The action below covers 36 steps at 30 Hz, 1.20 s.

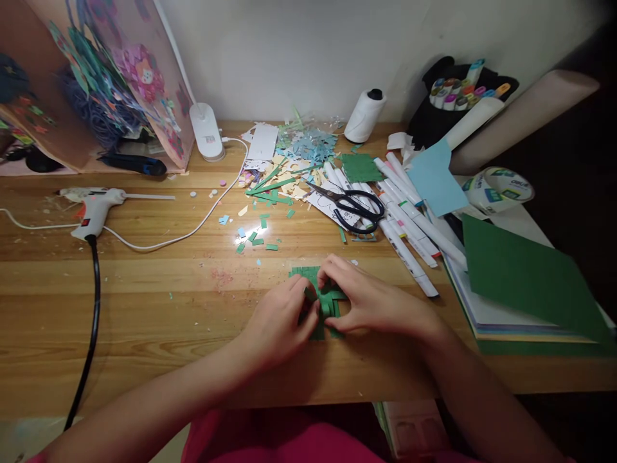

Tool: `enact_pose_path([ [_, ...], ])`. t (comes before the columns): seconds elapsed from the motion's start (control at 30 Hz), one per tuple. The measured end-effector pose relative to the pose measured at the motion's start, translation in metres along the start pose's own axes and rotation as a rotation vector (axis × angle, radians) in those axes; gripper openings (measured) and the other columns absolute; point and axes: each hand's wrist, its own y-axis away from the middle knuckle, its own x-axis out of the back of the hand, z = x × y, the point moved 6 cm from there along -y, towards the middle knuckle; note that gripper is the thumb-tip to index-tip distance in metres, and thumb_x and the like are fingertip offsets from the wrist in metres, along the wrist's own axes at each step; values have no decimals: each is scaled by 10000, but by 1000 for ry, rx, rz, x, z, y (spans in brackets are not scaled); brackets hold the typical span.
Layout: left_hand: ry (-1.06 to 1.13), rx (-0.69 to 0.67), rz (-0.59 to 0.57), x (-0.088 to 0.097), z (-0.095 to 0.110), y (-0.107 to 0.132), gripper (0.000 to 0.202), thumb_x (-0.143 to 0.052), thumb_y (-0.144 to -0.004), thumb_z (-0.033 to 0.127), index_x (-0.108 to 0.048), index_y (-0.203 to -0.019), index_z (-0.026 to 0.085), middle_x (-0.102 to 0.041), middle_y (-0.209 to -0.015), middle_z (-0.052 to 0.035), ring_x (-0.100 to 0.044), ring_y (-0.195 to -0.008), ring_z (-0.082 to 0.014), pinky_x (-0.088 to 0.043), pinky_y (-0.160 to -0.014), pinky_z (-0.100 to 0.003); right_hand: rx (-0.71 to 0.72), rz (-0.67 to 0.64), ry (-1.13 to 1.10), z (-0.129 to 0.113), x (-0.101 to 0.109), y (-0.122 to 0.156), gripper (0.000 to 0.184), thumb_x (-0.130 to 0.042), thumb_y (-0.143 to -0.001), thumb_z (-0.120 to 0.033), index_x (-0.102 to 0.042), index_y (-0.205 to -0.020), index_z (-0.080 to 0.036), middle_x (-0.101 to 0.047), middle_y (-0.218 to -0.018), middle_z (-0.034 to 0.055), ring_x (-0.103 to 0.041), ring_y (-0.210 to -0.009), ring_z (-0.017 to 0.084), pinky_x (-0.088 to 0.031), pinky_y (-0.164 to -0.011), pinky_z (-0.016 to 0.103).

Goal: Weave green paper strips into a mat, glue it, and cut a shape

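At the near middle of the desk [144, 302], close to its front edge: one green paper piece [301, 273], lying flat, cut partly into narrow strips (its middle is covered by the hands).

Left hand [277, 318]: on the left side of the green paper piece, fingers drawn together and pinched on its strips.

Right hand [371, 299]: on the right side of the piece, fingers curled over the top and thumb below, closed on the same strips. The two hands touch over the paper.

Surrounding items:
- Green and blue paper snippets [255, 238], scattered just beyond the hands.
- Scrap pile [289, 167] of cream, green and pale blue offcuts, at the back centre.
- Black-handled scissors [357, 206], blades slightly parted, resting on white cards and markers.
- White markers [409, 225], a loose row running diagonally, right of the scissors.
- Large dark green sheet [525, 276] on top of a stack of coloured paper [482, 315], at the right edge.
- Light blue sheet [434, 180], lying over the far ends of the markers.
- Tape roll [499, 186], behind the green sheet.
- Black case of markers [457, 90] (coloured caps upward), against the wall.
- White thread spool [365, 116], upright, by the wall.
- White lamp base [206, 132], its cable trailing across the desk.
- Glue gun [94, 206], on its side at the left, black cord hanging over the front edge.
- Cardboard panel with paper flowers [96, 83], leaning at the back left.
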Motion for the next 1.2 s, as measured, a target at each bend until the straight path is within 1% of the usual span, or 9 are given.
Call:
enact_pose_path([
  [0.1, 3, -1, -5, 0, 0, 0, 57, -423, -869, 208, -444, -819, 191, -548, -822, -36, -515, -713, -161, -398, -633, -283, 34, 40, 6, -1, 3, -1, 256, -632, -660, -125, -485, -855, -205, -507, -900, 20, -485, -832, 179, -401, -720, 285],
  [0.23, 0, 7, -17, 0, 0, 0, 55, -423, -871, 210, -441, -823, 190, -539, -814, -33, -514, -730, -163, -392, -644, -280, 23, 30, -94, 4, 2, -2, 151, -605, -712, -144, -509, -814, -199, -546, -797, 1, -500, -720, 148, -394, -627, 257],
  [0.33, 9, 12, -24, -1, 0, 0, 66, -418, -874, 210, -439, -815, 189, -535, -806, -30, -507, -713, -157, -382, -626, -274, -64, 7, -302, 11, -2, -3, 114, -598, -757, -188, -528, -847, -194, -564, -700, -22, -526, -627, 127, -403, -559, 236],
  [0.47, -14, -9, -36, 0, 2, 1, 40, -438, -858, 216, -457, -840, 185, -534, -817, -32, -504, -721, -162, -378, -627, -280, -231, 77, -584, 20, 0, -4, 179, -605, -781, -259, -542, -936, -195, -652, -723, 4, -610, -684, 156, -447, -572, 248],
  [0.63, 1, -53, -52, 1, 5, 0, 27, -470, -830, 200, -479, -849, 183, -526, -870, -40, -501, -743, -155, -390, -634, -267, -307, 167, -690, 20, 9, -4, 233, -551, -830, -355, -558, -1000, -196, -714, -817, 43, -622, -680, 149, -479, -608, 268],
  [0.87, -40, 37, 28, -6, -8, -4, 39, -490, -841, 208, -463, -828, 184, -527, -758, -3, -482, -658, -141, -364, -586, -255, -243, 73, -534, 17, 10, 1, 147, -553, -832, -329, -569, -842, -183, -686, -771, 29, -641, -755, 172, -471, -669, 277],
  [1.0, -62, -56, -29, -7, -4, -5, 92, -437, -859, 175, -509, -908, 205, -547, -830, -4, -508, -701, -136, -367, -601, -246, -172, -11, -305, 20, 9, 5, 94, -511, -838, -223, -567, -909, -197, -666, -812, 19, -614, -724, 155, -448, -640, 261],
  [1.13, -103, -91, -92, -5, 3, -4, 134, -481, -794, 156, -544, -901, 206, -543, -835, -10, -514, -731, -148, -367, -609, -253, -45, -65, -91, 13, 10, 8, 152, -576, -732, -130, -567, -870, -192, -627, -856, 18, -564, -764, 156, -423, -660, 252],
  [1.2, -145, -95, -99, -4, 6, -3, 134, -480, -790, 169, -553, -897, 201, -545, -848, -20, -514, -752, -160, -374, -630, -269, -32, -76, -39, 12, 10, 9, 158, -597, -704, -126, -560, -845, -189, -609, -851, 15, -543, -762, 154, -410, -642, 243],
])
